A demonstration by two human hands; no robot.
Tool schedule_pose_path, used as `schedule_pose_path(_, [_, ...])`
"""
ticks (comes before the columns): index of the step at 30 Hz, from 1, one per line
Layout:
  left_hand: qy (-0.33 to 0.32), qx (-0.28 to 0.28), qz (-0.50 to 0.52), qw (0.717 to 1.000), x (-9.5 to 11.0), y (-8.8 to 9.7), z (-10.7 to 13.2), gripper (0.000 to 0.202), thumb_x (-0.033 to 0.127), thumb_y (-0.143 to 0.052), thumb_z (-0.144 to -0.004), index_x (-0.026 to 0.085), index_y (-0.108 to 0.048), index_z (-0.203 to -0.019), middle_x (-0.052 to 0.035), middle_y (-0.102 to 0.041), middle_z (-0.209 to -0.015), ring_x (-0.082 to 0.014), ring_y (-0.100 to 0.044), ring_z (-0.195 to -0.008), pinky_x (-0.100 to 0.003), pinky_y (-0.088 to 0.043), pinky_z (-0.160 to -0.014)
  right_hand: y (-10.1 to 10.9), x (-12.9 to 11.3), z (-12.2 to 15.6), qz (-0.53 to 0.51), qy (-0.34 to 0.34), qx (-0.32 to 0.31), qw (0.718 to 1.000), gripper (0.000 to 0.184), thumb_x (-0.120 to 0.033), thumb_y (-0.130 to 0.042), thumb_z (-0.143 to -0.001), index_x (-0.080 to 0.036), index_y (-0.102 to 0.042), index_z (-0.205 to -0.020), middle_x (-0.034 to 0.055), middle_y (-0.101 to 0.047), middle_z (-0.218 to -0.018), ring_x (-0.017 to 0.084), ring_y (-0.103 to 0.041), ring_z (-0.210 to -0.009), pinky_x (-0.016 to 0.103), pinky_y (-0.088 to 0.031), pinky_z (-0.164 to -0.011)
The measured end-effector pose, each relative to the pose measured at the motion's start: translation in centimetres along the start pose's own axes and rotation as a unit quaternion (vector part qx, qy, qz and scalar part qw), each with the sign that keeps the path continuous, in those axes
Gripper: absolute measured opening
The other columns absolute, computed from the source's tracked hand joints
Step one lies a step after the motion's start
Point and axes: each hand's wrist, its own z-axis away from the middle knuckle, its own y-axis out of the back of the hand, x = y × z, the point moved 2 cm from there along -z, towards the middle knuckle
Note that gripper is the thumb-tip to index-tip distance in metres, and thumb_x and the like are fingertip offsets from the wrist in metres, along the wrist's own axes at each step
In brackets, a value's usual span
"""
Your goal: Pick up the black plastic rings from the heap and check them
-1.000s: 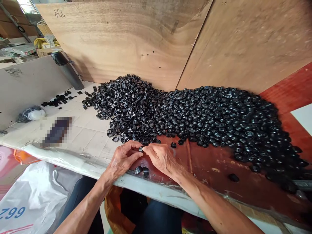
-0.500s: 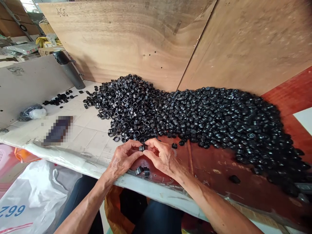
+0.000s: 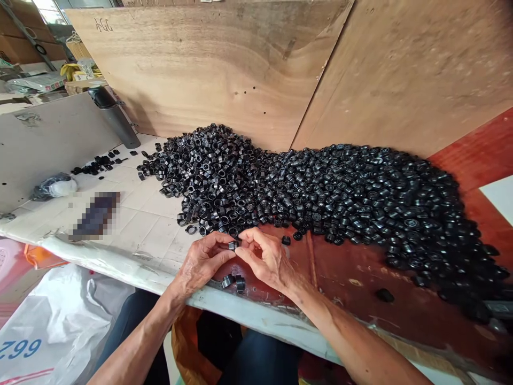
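Between the fingertips of both hands sits a small black plastic ring-like part (image 3: 233, 245). My left hand (image 3: 204, 260) pinches it from the left with thumb and fingers. From the other side my right hand (image 3: 264, 255) closes thumb and index finger against it. Two or so black cylindrical pieces (image 3: 239, 283) lie on the table just below the hands, near the front edge. Behind the hands rises a heap of black rings (image 3: 210, 171), merging on the right into a heap of black round caps (image 3: 352, 187).
A dark grey flask (image 3: 116, 118) stands at the back left, near scattered black bits (image 3: 98, 163) and a clear plastic bag (image 3: 56, 186). Wooden boards (image 3: 208, 69) wall off the back. A white sack (image 3: 60, 321) is below the table's padded front edge (image 3: 132, 262).
Both hands stay in nearly the same place with the black part held between them. The view has shifted very slightly.
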Motion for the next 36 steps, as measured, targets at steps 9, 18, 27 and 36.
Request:
schedule_pose_path(9, [-0.151, 0.013, -0.140, 0.979, -0.2, 0.7, -0.1, 0.013, 0.029, -0.075, -0.094, 0.021, -0.074, -0.104, -0.0056, -0.076, -0.105, -0.0182, -0.073, -0.094, -0.030, -0.058, -0.085, -1.2, 0.1, 0.3, -0.113, -0.170, -0.028, 0.979, 0.004, -0.023, -0.061, -0.089, -0.021, -0.064, -0.089, -0.0034, -0.065, -0.060, 0.015, -0.063, -0.058, 0.025, -0.050, -0.061])
schedule_pose_path(18, [-0.062, -0.079, -0.218, 0.971, 0.5, -0.1, -0.3, 0.015, 0.033, -0.073, -0.092, 0.019, -0.068, -0.090, 0.0012, -0.068, -0.075, -0.0129, -0.062, -0.062, -0.023, -0.048, -0.057, 0.3, 1.5, 0.0, -0.001, -0.232, -0.068, 0.970, 0.030, -0.032, -0.068, -0.090, -0.021, -0.058, -0.063, -0.0026, -0.059, -0.051, 0.013, -0.054, -0.047, 0.025, -0.036, -0.050])
schedule_pose_path(27, [-0.154, 0.061, -0.337, 0.927, -1.9, -0.1, -1.9, 0.021, 0.022, -0.063, -0.096, 0.023, -0.075, -0.113, 0.0004, -0.069, -0.078, -0.0162, -0.067, -0.070, -0.028, -0.057, -0.075, -0.9, 3.3, -0.5, 0.211, 0.014, -0.025, 0.977, 0.021, -0.016, -0.064, -0.097, -0.021, -0.072, -0.116, 0.0075, -0.075, -0.097, 0.021, -0.070, -0.081, 0.029, -0.051, -0.073])
schedule_pose_path(36, [-0.143, 0.081, -0.384, 0.909, -1.8, -0.2, -1.8, 0.016, 0.021, -0.068, -0.093, 0.023, -0.073, -0.108, 0.0032, -0.065, -0.072, -0.0153, -0.062, -0.064, -0.027, -0.051, -0.066, -1.2, 2.6, -0.4, 0.322, -0.018, -0.016, 0.946, 0.027, -0.012, -0.064, -0.088, -0.020, -0.071, -0.114, 0.0095, -0.071, -0.103, 0.024, -0.068, -0.081, 0.033, -0.050, -0.068])
